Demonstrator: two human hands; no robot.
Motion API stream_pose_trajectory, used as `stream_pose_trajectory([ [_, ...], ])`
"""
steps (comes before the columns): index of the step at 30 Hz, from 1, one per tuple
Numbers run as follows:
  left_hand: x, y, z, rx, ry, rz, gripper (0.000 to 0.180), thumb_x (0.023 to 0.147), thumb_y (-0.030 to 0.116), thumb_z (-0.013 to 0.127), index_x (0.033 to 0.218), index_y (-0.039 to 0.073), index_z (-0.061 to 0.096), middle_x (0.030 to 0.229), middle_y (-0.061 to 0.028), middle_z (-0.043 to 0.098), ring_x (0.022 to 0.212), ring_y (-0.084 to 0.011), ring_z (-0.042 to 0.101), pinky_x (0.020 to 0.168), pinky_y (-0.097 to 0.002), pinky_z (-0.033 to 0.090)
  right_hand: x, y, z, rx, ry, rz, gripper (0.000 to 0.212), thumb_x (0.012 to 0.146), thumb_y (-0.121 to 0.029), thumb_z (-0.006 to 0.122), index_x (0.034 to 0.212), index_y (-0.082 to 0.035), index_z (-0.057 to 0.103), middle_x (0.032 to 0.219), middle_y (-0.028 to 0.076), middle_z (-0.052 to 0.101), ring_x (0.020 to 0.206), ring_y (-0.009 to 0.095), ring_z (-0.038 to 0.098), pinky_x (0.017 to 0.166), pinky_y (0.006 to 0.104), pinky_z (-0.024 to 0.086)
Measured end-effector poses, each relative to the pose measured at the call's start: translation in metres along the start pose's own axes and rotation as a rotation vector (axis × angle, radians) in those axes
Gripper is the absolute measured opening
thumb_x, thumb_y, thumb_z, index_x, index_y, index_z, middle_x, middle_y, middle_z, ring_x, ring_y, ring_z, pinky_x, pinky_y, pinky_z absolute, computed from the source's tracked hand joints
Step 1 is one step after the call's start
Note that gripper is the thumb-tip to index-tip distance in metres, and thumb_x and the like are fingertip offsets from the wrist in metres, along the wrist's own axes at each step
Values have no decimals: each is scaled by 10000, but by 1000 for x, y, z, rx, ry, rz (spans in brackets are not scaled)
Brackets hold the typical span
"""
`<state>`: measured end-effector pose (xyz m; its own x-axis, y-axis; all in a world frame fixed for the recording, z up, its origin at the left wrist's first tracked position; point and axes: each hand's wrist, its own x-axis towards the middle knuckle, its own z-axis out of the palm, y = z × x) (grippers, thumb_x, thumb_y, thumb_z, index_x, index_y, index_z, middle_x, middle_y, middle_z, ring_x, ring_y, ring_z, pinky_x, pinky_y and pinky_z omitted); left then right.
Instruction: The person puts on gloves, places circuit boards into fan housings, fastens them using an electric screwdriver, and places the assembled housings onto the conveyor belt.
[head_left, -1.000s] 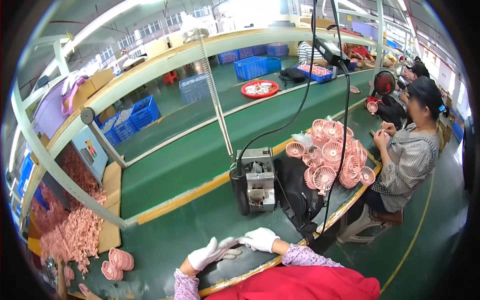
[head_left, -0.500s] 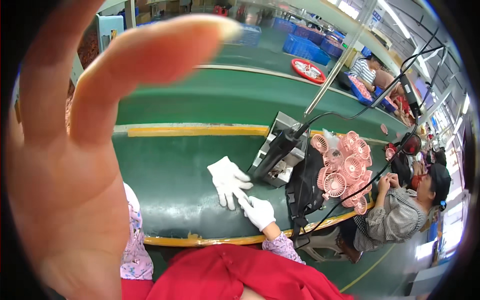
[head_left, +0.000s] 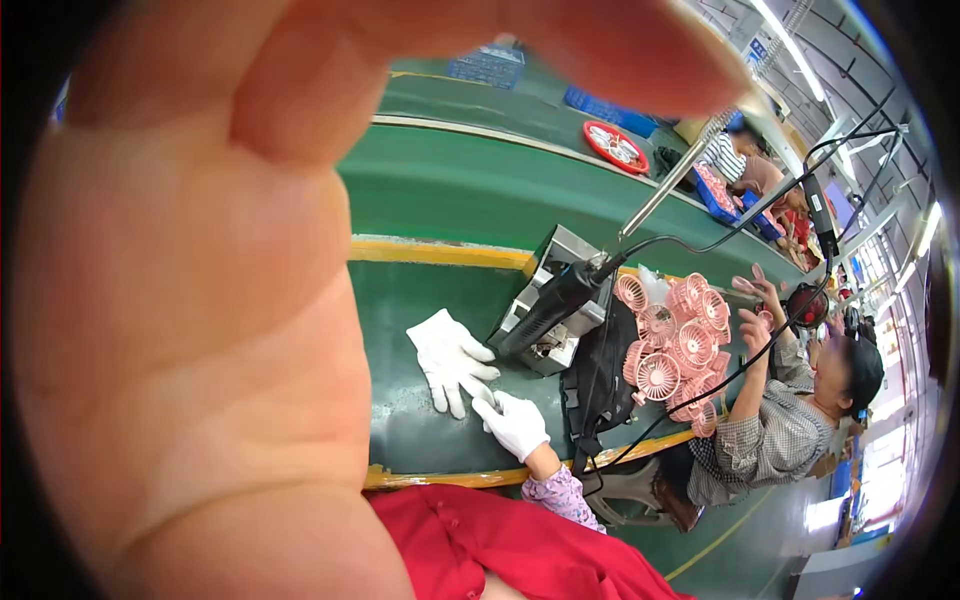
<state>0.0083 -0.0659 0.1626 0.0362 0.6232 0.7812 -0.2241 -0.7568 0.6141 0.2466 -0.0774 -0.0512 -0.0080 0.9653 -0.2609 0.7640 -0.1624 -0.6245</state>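
Observation:
My left hand is bare and raised very close to the camera, filling the left side. Its fingers are apart and partly bent; some tips are blurred or cut off, and no held thing shows. In a white glove, my right hand rests over the green tabletop, fingertips closed on a finger of a loose white glove. The loose glove lies flat. Just beyond it, a black corded tool, like an electric screwdriver, leans at a metal fixture.
Right of the fixture lie a black bag and a heap of pink small fans. A black cable crosses above them. A co-worker sits at the right. Across the green surface stands a red tray with white parts.
My left hand has come further right and hides more of the table and my floral left sleeve. The co-worker's hands have risen and spread. My right hand stays at the loose glove.

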Motion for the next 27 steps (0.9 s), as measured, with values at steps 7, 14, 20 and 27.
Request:
stream_pose_trajectory([
  [7, -30, 27, -10, 33, 46, 9, 833, 760, 522, 597, 1368, 48, 283, 1315, -229, 384, 1163, -361, 424, 898, -402, 394, 4, -8, 3, -10, -20, -32, 421, 845, -469, 492, 726, -72, 572, 597, 79, 605, 617, 278, 611, 586, 379, 457],
  [14, -66, 43, 5, -12, 42, 35, 824, 773, 520, 582, 1369, 40, 274, 1320, -226, 378, 1174, -353, 414, 911, -396, 380, 5, 2, 6, -20, 22, -62, 426, 849, -470, 484, 721, -71, 557, 594, 89, 599, 610, 298, 600, 577, 392, 452],
  [20, -11, 15, 2, -59, 43, 60, 817, 785, 517, 570, 1369, 33, 267, 1325, -224, 373, 1183, -345, 404, 922, -390, 368, 0, 9, 2, 5, 39, -38, 435, 850, -476, 475, 735, -65, 559, 615, 109, 601, 626, 317, 599, 582, 404, 451],
  [27, 17, 0, 27, -261, 8, 147, 809, 798, 514, 555, 1370, 25, 258, 1330, -221, 366, 1194, -337, 394, 935, -384, 355, -5, -2, -3, -117, -3, -36, 474, 858, -498, 411, 829, -55, 579, 765, 202, 619, 734, 375, 600, 690, 451, 464],
])
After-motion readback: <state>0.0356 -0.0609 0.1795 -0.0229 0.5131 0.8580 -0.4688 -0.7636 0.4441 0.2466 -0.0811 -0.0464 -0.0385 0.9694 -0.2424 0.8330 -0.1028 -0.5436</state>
